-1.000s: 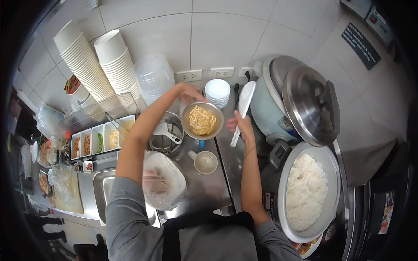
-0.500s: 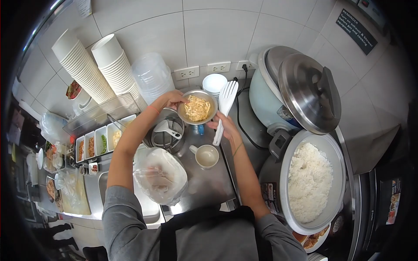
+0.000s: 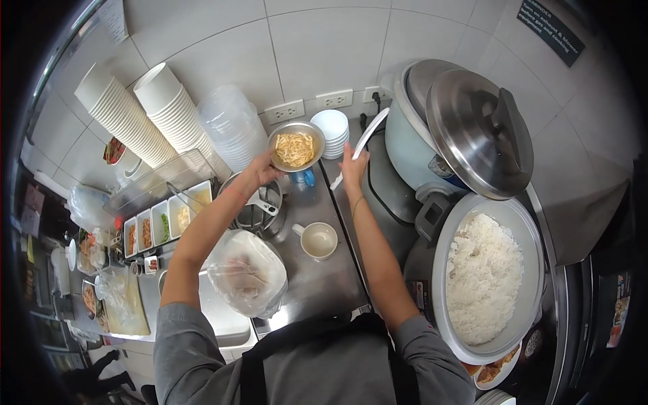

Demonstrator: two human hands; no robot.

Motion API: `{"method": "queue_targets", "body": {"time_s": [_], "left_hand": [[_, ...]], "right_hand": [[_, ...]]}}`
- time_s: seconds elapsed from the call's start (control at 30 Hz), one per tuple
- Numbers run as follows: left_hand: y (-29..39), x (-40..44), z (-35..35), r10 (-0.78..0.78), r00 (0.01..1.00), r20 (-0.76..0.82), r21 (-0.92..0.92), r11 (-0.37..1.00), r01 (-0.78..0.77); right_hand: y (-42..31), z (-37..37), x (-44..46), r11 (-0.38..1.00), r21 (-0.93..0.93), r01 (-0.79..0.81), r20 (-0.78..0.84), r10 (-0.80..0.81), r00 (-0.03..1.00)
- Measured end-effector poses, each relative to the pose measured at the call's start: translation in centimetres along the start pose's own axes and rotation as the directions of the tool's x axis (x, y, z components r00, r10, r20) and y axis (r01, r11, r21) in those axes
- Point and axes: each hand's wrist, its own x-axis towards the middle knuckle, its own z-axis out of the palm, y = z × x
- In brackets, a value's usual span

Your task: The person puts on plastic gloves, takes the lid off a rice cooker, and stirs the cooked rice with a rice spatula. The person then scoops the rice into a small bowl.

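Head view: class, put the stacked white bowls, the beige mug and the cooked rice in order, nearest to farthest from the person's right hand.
1. White bowls: close by, up and left of the right hand.
2. Beige mug: lower left.
3. Cooked rice: far lower right.

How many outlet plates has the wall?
3: left plate behind the metal bowl, middle plate above the small white bowls, right plate beside the lidded cooker. Others may be hidden.
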Motion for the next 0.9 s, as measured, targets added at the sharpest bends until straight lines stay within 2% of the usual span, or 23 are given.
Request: {"method": "queue_targets", "body": {"time_s": [0.03, 0.07, 0.13, 0.17, 0.27, 0.3, 0.43, 0.53, 0.63, 0.77, 0.87, 0.9], "left_hand": [[-0.3, 0.0, -0.1, -0.007, 1.000, 0.026, 0.026, 1.000, 0.007], [-0.5, 0.3, -0.1, 0.030, 0.999, 0.030, 0.036, 0.999, -0.031], [-1.4, 0.9, 0.1, 0.100, 0.994, 0.035, 0.057, 0.993, -0.102], [-1.9, 1.1, 0.4, 0.111, 0.994, -0.010, 0.046, 0.993, -0.111], [-2.0, 1.2, 1.1, 0.111, 0.994, -0.020, -0.034, 0.993, -0.111], [-2.3, 2.2, 0.5, 0.131, 0.991, -0.014, -0.053, 0.990, -0.131], [-2.9, 4.2, 0.3, 0.200, 0.969, -0.147, -0.155, 0.963, -0.223], [-2.0, 5.2, 0.8, 0.230, 0.955, -0.188, -0.184, 0.947, -0.264], [-1.0, 5.5, 2.1, 0.242, 0.933, -0.265, -0.173, 0.940, -0.293], [-0.5, 7.5, 2.3, 0.277, 0.922, -0.271, -0.201, 0.920, -0.336], [-0.3, 7.9, 1.9, 0.298, 0.932, -0.204, -0.098, 0.941, -0.323], [-0.5, 8.8, 0.6, 0.292, 0.949, -0.119, -0.114, 0.946, -0.305]], "right_hand": [[0.6, 0.5, 1.0, 0.997, -0.068, 0.043, -0.044, -0.046, 0.998], [-0.3, 0.5, 2.2, 0.997, 0.004, -0.082, 0.022, 0.082, 0.996], [-2.8, 0.5, 3.8, 0.932, 0.116, -0.342, 0.178, 0.320, 0.931], [-4.0, 0.9, 4.2, 0.896, 0.199, -0.398, 0.172, 0.368, 0.914], [-3.6, 3.2, 5.3, 0.888, 0.152, -0.434, 0.163, 0.411, 0.897], [-3.2, 3.7, 5.9, 0.852, 0.107, -0.513, 0.246, 0.477, 0.844], [-4.4, 4.3, 6.5, 0.824, 0.083, -0.560, 0.178, 0.541, 0.822], [-6.2, 2.7, 6.6, 0.831, -0.052, -0.555, 0.198, 0.553, 0.809], [-5.7, 1.8, 6.4, 0.828, -0.006, -0.561, 0.231, 0.547, 0.805], [-5.7, 0.4, 5.3, 0.812, -0.006, -0.584, 0.220, 0.571, 0.791], [-6.2, -1.1, 4.3, 0.803, -0.003, -0.596, 0.222, 0.582, 0.782], [-6.2, -1.5, 4.0, 0.805, 0.007, -0.593, 0.226, 0.576, 0.785]]}}
